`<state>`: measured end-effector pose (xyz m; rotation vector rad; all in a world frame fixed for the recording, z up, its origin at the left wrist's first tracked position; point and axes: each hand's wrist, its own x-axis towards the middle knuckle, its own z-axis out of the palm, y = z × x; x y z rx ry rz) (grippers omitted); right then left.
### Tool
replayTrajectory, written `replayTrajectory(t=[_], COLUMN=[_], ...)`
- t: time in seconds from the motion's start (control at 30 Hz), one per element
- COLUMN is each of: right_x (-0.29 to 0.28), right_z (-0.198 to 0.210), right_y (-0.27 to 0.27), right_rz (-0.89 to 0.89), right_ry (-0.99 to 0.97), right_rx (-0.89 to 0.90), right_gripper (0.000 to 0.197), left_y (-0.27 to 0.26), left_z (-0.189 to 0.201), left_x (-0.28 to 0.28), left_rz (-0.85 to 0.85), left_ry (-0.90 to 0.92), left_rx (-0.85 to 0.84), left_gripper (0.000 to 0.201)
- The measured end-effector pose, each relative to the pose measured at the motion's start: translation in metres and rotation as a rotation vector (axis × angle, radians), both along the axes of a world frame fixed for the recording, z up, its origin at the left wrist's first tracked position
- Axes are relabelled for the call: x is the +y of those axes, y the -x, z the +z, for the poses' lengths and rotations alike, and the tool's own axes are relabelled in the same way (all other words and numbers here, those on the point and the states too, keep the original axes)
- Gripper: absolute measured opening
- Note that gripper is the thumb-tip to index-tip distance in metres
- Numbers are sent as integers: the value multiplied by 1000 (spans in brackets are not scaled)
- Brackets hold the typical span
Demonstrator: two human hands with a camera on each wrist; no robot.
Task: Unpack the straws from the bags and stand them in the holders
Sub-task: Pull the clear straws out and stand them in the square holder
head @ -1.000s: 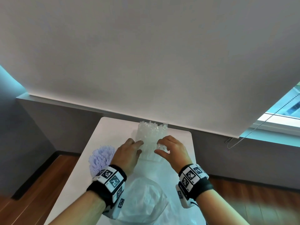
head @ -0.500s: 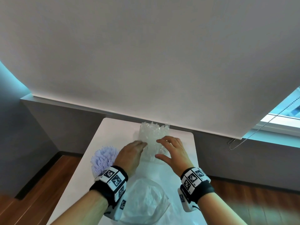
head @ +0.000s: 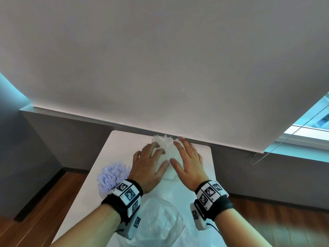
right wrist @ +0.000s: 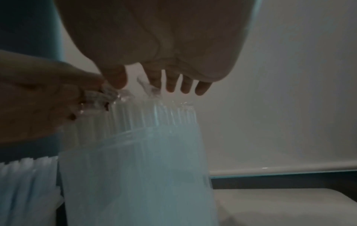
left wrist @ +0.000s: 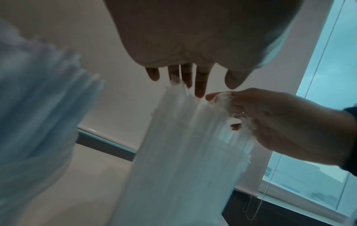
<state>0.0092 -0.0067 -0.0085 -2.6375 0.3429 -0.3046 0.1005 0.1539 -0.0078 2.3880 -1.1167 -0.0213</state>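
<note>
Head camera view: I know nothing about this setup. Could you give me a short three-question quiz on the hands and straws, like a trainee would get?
1. True or false: the purple straws stand on the left hand's side of the clear straws.
2. Which hand rests on the clear straws? A: left only. B: right hand only. C: both.
3. Fill in: on the table, nearest the person, lies a crumpled clear ____.

Key: 1 true; 2 C; 3 plastic bag.

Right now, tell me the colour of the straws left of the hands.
Pale lilac straws, clearest in the head view.
</note>
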Motion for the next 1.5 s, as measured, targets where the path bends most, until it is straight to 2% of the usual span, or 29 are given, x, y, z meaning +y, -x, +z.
replayTrajectory(t=[0.07, 0.13, 0.2, 0.27, 0.33, 0.37, 0.47, 0.57, 0.63, 0.7, 0.87, 0.97, 1.03, 1.1, 1.2, 1.33, 1.4, 1.5], right_x=[2, 3, 3, 2, 0, -1, -5, -7, -9, -9, -12, -12, -12, -11, -4, 9, 13, 11], right_z=[-6, -14, -18, -16, -14, -13, -15, -21, -22, -21, -24, -26, -32, -36, -31, -28, -26, -19], right_y=[-8, -13, -14, -14, -14, -15, -21, -27, -29, -27, -15, 2, 14, 26, 39, 41, 36, 26], right_rz=[-30, -35, -42, -36, -52, -73, -127, -137, -150, -148, -213, -189, -156, -160, -177, -101, -115, -189], right_ry=[18, 22, 30, 45, 27, 8, -41, -106, -114, -136, -458, -591, -610, -550, -428, -341, -335, -286], right_rx=[113, 153, 64, -65, -144, -154, -15, 129, 31, -98, -287, -267, -234, -236, -271, -223, -253, -297], right_gripper=[67, 66, 63, 50, 42, 45, 64, 65, 55, 44, 45, 52, 55, 52, 42, 38, 32, 24], left_y=[-8, -14, -17, -20, -26, -30, -38, -38, -38, -39, -57, -61, -59, -53, -34, -9, -5, -3], left_z=[-4, -11, -10, -4, 1, 0, -5, 0, 4, 5, -1, 5, 12, 19, 26, 8, -3, -6], left_x=[-10, -17, -19, -18, -18, -19, -21, -24, -25, -26, -33, -35, -32, -27, -17, -10, -13, -24], left_rz=[2, -26, -32, 2, 56, 72, -7, -73, -6, 47, -30, -59, -16, 15, -97, -230, -209, -174], left_ry=[-93, -211, -219, -159, -126, -130, -237, -239, -148, -82, -185, -64, 45, 64, -86, -363, -410, -375], left_rx=[31, 72, 59, -1, -28, -17, 78, 57, -2, 30, 237, 378, 343, 227, 64, -29, -9, 3], left_gripper=[68, 63, 53, 44, 48, 51, 53, 45, 38, 42, 56, 51, 44, 44, 57, 71, 75, 71])
